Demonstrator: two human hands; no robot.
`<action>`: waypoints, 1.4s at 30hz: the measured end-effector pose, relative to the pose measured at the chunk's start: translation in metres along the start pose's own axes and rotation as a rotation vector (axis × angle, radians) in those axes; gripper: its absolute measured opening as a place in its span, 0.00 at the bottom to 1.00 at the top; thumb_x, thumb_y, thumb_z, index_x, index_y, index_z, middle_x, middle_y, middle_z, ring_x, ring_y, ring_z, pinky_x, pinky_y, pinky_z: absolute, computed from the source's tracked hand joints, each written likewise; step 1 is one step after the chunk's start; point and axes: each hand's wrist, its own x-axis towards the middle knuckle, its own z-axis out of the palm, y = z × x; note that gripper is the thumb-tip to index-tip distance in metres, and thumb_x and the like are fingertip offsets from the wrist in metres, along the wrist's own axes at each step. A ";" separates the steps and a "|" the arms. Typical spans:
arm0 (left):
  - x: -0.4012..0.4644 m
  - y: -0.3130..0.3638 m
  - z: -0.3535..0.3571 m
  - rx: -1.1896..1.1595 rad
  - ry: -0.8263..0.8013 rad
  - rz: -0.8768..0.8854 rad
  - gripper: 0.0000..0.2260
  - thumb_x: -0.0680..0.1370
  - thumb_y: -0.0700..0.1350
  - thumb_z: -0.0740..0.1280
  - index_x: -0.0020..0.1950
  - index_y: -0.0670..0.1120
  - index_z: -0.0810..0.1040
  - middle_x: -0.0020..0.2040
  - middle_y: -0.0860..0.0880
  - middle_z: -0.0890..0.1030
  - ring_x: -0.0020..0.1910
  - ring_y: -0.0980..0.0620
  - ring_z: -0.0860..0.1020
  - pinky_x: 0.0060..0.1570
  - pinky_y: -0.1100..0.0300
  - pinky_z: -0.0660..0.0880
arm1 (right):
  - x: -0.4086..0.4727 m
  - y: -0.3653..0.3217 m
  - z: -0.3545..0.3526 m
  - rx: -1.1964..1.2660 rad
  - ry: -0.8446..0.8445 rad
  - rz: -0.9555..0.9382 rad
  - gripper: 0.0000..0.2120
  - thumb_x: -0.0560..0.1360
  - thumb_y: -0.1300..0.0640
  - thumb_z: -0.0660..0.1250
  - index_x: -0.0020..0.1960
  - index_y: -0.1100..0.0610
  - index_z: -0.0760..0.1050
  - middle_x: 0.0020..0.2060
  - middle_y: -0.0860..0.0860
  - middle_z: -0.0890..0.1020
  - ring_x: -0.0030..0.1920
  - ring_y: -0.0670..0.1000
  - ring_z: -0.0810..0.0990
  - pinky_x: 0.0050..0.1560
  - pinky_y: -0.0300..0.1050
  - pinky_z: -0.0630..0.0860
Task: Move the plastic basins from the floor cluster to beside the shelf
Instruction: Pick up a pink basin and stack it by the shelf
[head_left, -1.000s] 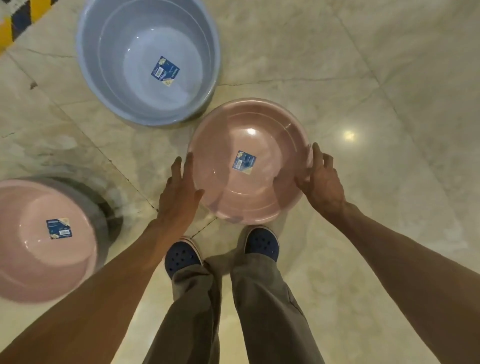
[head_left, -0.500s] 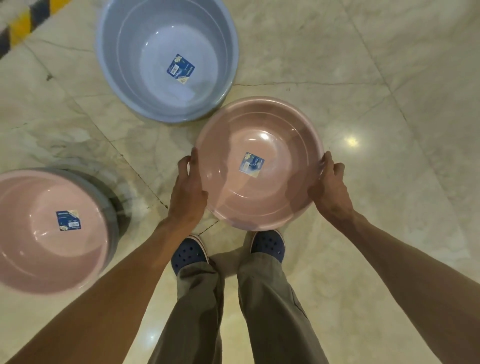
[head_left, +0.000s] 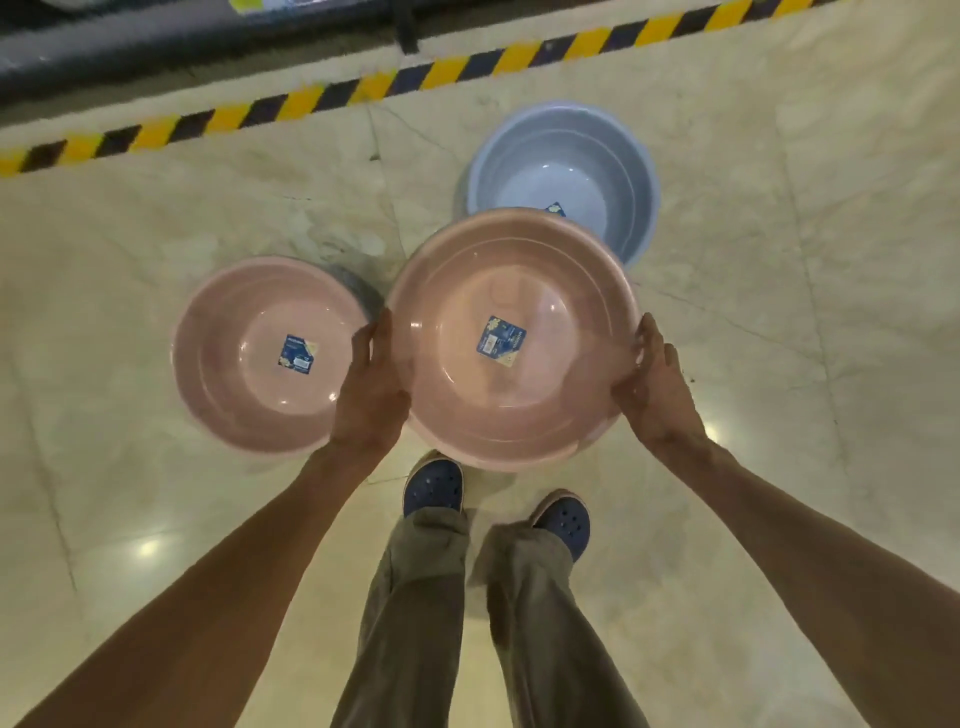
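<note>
Pink basin (head_left: 511, 338) looks light, slick and slightly flexible; your left hand (head_left: 371, 389) and right hand (head_left: 657, 395) clasp opposite rims.

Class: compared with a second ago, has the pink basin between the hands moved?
Yes. The held pink basin has come up off the floor and now overlaps the blue basin, which it earlier sat clear of.

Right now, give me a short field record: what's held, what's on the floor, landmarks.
held: pink basin, left hand and right hand on opposite rims
on floor, left: second pink basin, a grey one apparently nested under it
on floor, ahead: blue-grey basin, partly hidden by the held one
landmark: yellow-black striped tape ahead
shelf: not clearly identifiable
</note>
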 end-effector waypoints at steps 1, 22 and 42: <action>-0.008 -0.010 -0.014 -0.016 0.017 -0.043 0.40 0.77 0.32 0.67 0.84 0.46 0.50 0.80 0.42 0.57 0.71 0.38 0.71 0.65 0.47 0.75 | 0.004 -0.018 0.005 -0.019 -0.021 -0.031 0.40 0.78 0.60 0.64 0.85 0.55 0.49 0.63 0.55 0.70 0.52 0.58 0.73 0.49 0.59 0.78; -0.090 -0.203 -0.132 -0.316 0.316 -0.547 0.34 0.82 0.39 0.62 0.84 0.52 0.48 0.77 0.49 0.61 0.51 0.44 0.77 0.47 0.51 0.79 | 0.050 -0.265 0.183 -0.455 -0.256 -0.434 0.41 0.78 0.67 0.64 0.85 0.57 0.48 0.68 0.62 0.70 0.62 0.64 0.75 0.55 0.57 0.78; -0.015 -0.262 -0.032 -0.226 0.313 -0.726 0.39 0.78 0.31 0.62 0.84 0.47 0.47 0.79 0.44 0.59 0.60 0.36 0.75 0.47 0.44 0.79 | 0.147 -0.241 0.288 -0.602 -0.387 -0.369 0.39 0.84 0.69 0.57 0.86 0.50 0.41 0.68 0.57 0.67 0.57 0.60 0.76 0.59 0.56 0.78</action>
